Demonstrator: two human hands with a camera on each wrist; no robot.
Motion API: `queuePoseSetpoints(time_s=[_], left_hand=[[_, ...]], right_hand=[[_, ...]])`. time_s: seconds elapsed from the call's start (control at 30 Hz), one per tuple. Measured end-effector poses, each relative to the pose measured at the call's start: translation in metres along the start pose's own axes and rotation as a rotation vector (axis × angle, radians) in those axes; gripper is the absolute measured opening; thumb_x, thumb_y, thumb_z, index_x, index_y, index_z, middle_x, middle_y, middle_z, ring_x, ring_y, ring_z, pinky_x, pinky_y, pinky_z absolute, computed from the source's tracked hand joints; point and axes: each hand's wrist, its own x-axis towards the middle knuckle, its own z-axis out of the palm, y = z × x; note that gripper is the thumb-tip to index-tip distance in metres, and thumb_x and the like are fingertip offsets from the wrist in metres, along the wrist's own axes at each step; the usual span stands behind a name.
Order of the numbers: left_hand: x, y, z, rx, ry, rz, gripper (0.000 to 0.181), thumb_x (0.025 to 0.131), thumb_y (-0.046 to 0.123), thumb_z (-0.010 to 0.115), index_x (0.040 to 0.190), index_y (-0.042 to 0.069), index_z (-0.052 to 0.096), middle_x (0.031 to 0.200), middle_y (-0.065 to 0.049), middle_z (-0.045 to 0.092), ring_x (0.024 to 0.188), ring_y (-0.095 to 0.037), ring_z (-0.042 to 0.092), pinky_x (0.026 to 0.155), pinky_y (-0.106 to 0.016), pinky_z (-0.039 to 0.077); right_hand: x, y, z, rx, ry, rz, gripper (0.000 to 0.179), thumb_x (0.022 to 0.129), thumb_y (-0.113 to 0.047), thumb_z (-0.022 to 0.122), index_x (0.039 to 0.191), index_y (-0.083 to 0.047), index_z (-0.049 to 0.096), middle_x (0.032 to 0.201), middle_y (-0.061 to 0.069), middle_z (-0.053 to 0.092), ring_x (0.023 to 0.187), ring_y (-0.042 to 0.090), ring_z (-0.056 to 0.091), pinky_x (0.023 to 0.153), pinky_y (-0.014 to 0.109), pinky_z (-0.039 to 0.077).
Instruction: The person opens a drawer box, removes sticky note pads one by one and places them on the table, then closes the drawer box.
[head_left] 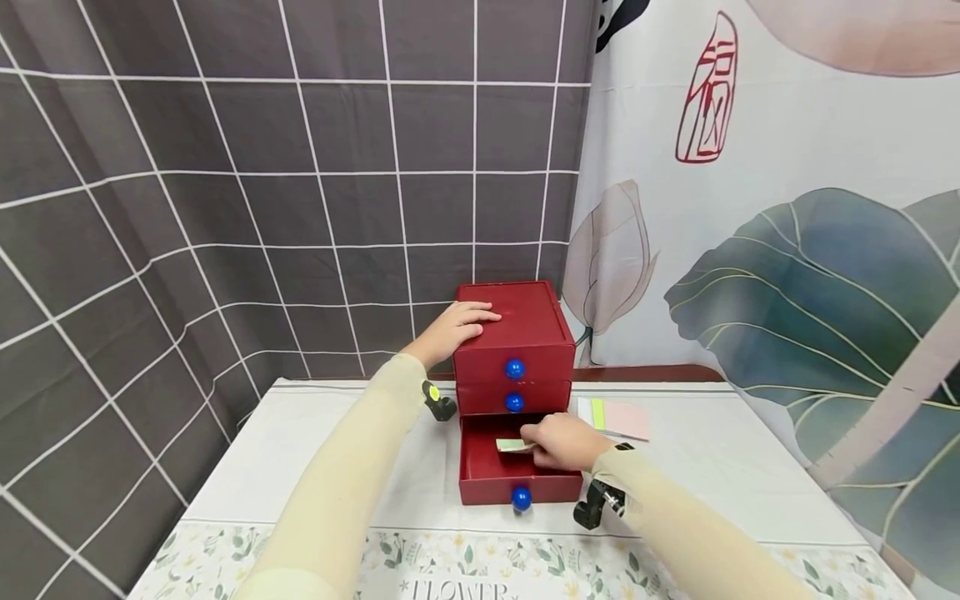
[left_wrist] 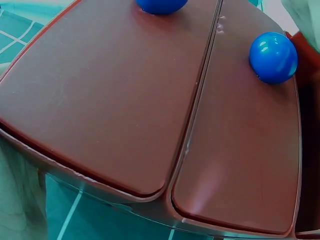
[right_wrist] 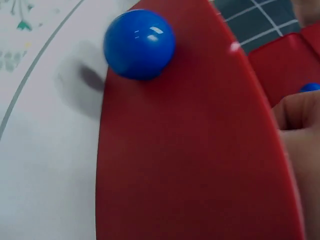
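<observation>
A red box with three drawers (head_left: 517, 321) stands against the back of the table. On its top, near the left edge, my left hand (head_left: 453, 332) rests with fingers extended. The bottom drawer (head_left: 487, 490) is pulled out, and the two above it are closed. My right hand (head_left: 566, 442) is over the open drawer, pinching a small pale green slip that looks like paper (head_left: 511, 446). In the right wrist view the drawer's front (right_wrist: 185, 150) hides most of that hand, and the slip does not show there. The left wrist view shows the upper drawer fronts (left_wrist: 110, 95).
Blue round knobs (head_left: 521, 498) stick out from the drawer fronts. Right of the box lie a pink sheet or pad (head_left: 628, 419) and a yellow-green strip (head_left: 597, 414). A grey gridded curtain (head_left: 337, 208) hangs behind and to the left. A flower-printed cloth (head_left: 420, 550) covers the table.
</observation>
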Motion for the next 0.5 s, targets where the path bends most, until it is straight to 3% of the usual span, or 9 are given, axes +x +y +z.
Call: queuePoseSetpoints(time_s=[0.17,0.37,0.5], left_hand=[[0.0,0.002,0.0,0.006,0.001,0.006,0.039,0.101,0.013,0.049,0.136,0.014,0.067,0.151,-0.006,0.05,0.142,-0.026,0.036,0.118,-0.046,0.028],[-0.002,0.002,0.0,0.008,0.005,0.022,0.039,0.1,0.012,0.049,0.136,0.013,0.067,0.151,-0.008,0.05,0.141,-0.028,0.037,0.117,-0.046,0.028],[-0.001,0.002,0.0,0.021,0.009,0.028,0.039,0.101,0.012,0.049,0.135,0.013,0.067,0.151,-0.008,0.05,0.141,-0.027,0.038,0.117,-0.046,0.029]], right_hand=[[-0.01,0.0,-0.006,0.031,0.144,0.079,0.021,0.082,-0.01,0.068,0.079,-0.02,0.05,0.061,-0.014,0.046,0.054,0.003,0.043,0.053,0.02,0.039],[-0.023,0.005,-0.01,0.167,0.28,0.202,0.016,0.078,-0.007,0.063,0.079,-0.019,0.053,0.06,-0.016,0.039,0.055,0.002,0.04,0.052,0.02,0.034],[-0.032,0.011,-0.013,0.248,0.362,0.278,0.019,0.077,-0.005,0.064,0.08,-0.021,0.056,0.062,-0.017,0.044,0.056,0.002,0.041,0.051,0.021,0.035]])
